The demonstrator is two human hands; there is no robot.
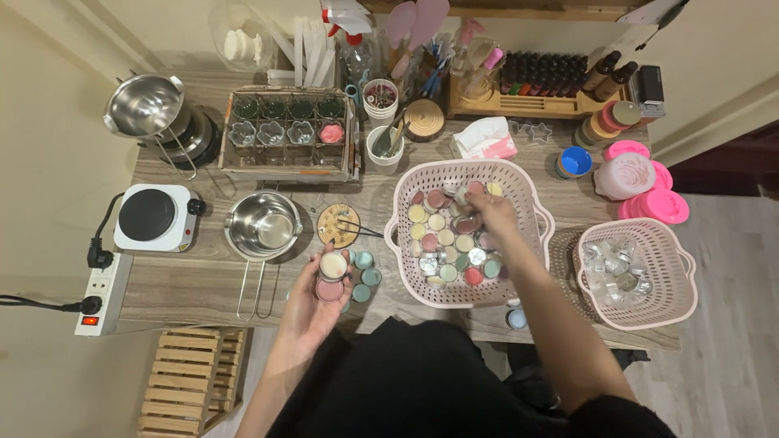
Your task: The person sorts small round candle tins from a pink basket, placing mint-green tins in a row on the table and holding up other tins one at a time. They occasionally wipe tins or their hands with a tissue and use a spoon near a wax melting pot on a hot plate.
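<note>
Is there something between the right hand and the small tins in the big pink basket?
Nothing visible. The right hand is already inside the pink basket, directly over the small tins; it has passed the rim.

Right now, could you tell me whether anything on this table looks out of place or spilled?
One small blue tin sits apart at the table's front edge, below the large pink basket, close to falling. Nothing looks spilled.
</note>
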